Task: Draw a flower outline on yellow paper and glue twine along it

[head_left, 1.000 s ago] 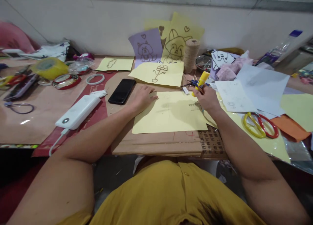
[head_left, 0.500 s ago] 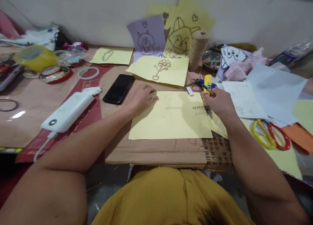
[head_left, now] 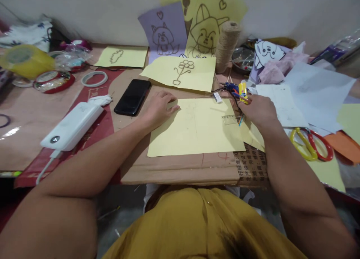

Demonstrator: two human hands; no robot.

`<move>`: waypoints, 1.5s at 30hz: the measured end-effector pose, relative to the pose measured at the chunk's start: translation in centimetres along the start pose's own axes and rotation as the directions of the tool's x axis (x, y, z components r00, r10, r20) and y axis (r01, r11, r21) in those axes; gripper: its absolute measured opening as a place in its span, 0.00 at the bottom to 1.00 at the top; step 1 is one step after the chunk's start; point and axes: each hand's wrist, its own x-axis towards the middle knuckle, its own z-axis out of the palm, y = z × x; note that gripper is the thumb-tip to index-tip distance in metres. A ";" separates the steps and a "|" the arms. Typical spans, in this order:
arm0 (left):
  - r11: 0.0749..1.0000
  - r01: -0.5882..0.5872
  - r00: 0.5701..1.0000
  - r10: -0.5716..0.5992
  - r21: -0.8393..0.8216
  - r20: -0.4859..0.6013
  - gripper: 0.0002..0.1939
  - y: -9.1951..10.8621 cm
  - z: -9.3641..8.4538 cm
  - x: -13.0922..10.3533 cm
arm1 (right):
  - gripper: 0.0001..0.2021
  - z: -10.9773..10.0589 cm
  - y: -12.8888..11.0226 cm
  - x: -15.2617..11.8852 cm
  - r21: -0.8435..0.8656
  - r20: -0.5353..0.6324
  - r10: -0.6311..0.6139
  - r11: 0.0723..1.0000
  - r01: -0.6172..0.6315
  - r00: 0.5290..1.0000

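While the left hand (head_left: 159, 111) lies open at the pale-yellow paper sheet's (head_left: 194, 131) left edge, the right hand (head_left: 260, 111) half-curls at the yellow cylindrical stick (head_left: 242, 91), beyond the sheet's far-right corner; grip cannot be told.

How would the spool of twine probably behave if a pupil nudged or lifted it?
The spool of twine stands on end, tall and narrow, so it could tip fairly easily. Its round sides suggest it would roll once down. The rough-looking, wound surface probably would not be slippery.
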 end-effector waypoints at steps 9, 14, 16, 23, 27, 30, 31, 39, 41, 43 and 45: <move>0.999 -0.026 1.000 0.026 -0.021 0.011 0.11 -0.2 0.1 0.4 | 0.15 0.8 -0.5 -0.4 0.066 -0.052 -0.086 0.994 0.089 0.995; 0.999 -0.030 0.999 0.031 -0.022 0.015 0.13 -0.5 0.2 0.5 | 0.16 0.7 -1.9 -0.9 0.006 0.045 -0.070 0.998 0.070 0.997; 0.999 -0.034 0.999 0.034 -0.016 0.014 0.13 -0.6 0.3 0.6 | 0.16 0.8 -2.3 -1.0 0.032 0.057 -0.037 0.999 0.036 0.998; 0.999 -0.054 0.999 0.054 -0.001 -0.003 0.14 -1.2 0.5 0.7 | 0.13 0.0 -1.2 -1.2 0.385 -0.289 -0.065 0.905 0.178 0.955; 0.999 -0.046 0.999 0.046 -0.014 -0.009 0.14 -1.5 0.7 0.8 | 0.27 -0.9 -0.8 -1.4 0.584 -0.521 -0.050 0.707 0.399 0.852; 0.999 -0.033 0.999 0.033 -0.030 -0.018 0.13 -1.5 0.7 0.7 | 0.30 -1.1 -0.7 -1.6 0.587 -0.561 -0.084 0.662 0.467 0.824; 0.999 -0.028 0.999 0.028 -0.037 -0.024 0.12 -1.5 0.6 0.6 | 0.32 -1.0 -0.6 -1.7 0.583 -0.537 -0.103 0.672 0.456 0.837; 0.999 -0.020 1.000 0.019 -0.028 -0.017 0.12 -0.8 0.1 0.3 | 0.17 0.2 -1.7 -3.0 0.548 -0.339 -0.314 0.700 0.458 0.887; 0.999 -0.018 1.000 0.018 -0.042 -0.016 0.12 -0.6 0.0 0.2 | 0.11 0.6 -2.0 -3.2 0.465 -0.361 -0.400 0.706 0.534 0.842; 0.999 -0.013 1.000 0.013 -0.051 -0.010 0.12 -0.6 0.0 0.2 | 0.15 1.0 -2.1 -3.2 0.389 -0.351 -0.475 0.710 0.587 0.807; 0.999 -0.004 1.000 0.004 -0.050 0.000 0.12 -0.5 -0.1 0.2 | 0.23 1.7 -2.0 -3.2 0.339 -0.315 -0.530 0.711 0.616 0.787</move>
